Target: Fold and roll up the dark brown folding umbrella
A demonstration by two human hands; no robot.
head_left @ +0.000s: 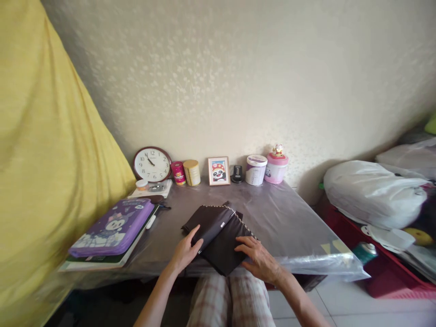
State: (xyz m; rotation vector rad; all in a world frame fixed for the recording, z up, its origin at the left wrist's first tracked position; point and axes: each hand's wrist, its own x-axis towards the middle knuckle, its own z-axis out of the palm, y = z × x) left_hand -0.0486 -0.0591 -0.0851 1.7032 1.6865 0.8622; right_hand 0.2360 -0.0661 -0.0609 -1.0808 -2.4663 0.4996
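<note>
A black folded cloth (225, 250) with a beige-and-black patterned trim and a small white tag lies near the table's front edge. It is in two overlapping parts, the left one folded over and lying at an angle. My left hand (185, 250) rests at its left side, thumb and index finger apart and touching the fabric. On the right part lies my right hand (260, 259), its fingers spread and slightly bent over the trimmed edge. The undersides of both hands are hidden.
The table (279, 218) has a clear plastic cover. A purple case (114, 227) lies on books at left. Along the wall stand a clock (152, 164), tins (192, 173), a picture frame (219, 171) and tubs (256, 170). A red crate (391, 277) and white bag (371, 193) are at right.
</note>
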